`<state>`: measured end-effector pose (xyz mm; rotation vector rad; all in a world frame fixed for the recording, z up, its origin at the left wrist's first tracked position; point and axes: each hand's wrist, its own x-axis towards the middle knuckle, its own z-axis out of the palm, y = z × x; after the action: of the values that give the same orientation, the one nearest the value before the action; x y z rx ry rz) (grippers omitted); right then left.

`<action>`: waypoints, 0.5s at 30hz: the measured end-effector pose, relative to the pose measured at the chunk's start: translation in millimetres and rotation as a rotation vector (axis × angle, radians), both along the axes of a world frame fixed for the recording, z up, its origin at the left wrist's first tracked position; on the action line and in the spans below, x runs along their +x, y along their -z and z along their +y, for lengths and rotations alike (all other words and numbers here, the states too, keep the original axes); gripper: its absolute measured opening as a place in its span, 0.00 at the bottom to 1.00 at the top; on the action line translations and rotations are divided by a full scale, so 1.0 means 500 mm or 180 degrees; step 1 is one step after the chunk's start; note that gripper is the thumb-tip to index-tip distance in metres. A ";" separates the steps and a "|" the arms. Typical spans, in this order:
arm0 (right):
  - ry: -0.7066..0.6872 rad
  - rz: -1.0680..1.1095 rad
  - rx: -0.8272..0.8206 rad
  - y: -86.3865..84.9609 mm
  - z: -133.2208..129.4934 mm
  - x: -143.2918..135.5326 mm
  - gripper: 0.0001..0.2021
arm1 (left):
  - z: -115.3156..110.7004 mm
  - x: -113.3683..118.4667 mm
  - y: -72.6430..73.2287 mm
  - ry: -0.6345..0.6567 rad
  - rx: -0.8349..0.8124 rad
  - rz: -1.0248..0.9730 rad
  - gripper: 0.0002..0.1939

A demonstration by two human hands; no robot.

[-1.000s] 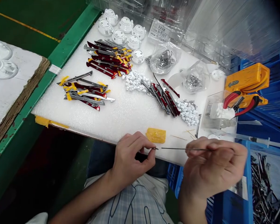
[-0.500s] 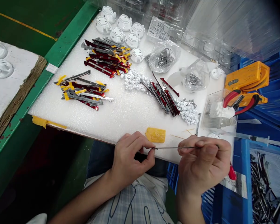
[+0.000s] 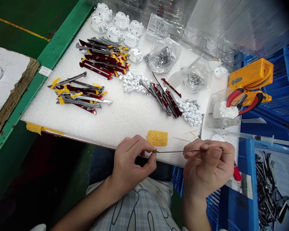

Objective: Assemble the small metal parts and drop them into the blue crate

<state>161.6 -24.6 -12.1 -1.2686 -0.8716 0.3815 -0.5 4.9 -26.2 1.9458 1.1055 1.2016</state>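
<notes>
Pinching one small dark piece (image 3: 155,151) between thumb and forefinger, the left hand (image 3: 131,157) is just nearer than the yellow pad (image 3: 157,138). The right hand (image 3: 209,168), nearer than the pad and to its right, has its fingers curled closed on one thin metal rod (image 3: 173,151) reaching the piece. One red handle (image 3: 236,174) shows beside the right hand; whether it is held, I cannot tell. Right of the pad is one blue bin (image 3: 252,170) of dark metal parts, too jumbled to count. On the counter (image 3: 127,118) beyond the pad lie two heaps of small white pieces (image 3: 190,114), one blade pile (image 3: 165,98) between them and, leftward, two yellow-taped blade piles (image 3: 103,59). Farther beyond the pad are two plastic bags (image 3: 175,51), seven clustered white pot-shaped pieces (image 3: 121,20) and one label card (image 3: 158,27).
</notes>
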 end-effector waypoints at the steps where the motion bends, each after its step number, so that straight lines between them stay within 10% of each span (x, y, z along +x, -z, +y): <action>1: -0.0005 -0.0003 -0.0021 0.000 -0.001 -0.001 0.15 | 0.000 -0.001 0.000 -0.0005 0.0011 -0.0003 0.08; 6: 0.0248 -0.0205 0.0073 -0.009 -0.003 0.024 0.15 | 0.000 -0.004 0.000 0.0032 -0.0055 0.0023 0.08; 15: 0.2167 -0.1660 0.0834 -0.048 0.009 0.237 0.14 | 0.007 -0.008 0.006 0.0070 -0.0057 -0.0093 0.10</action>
<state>280.3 -19.9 11.7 -1.3491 -0.8228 -0.6100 -4.3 8.3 -28.9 1.9163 1.0736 1.2008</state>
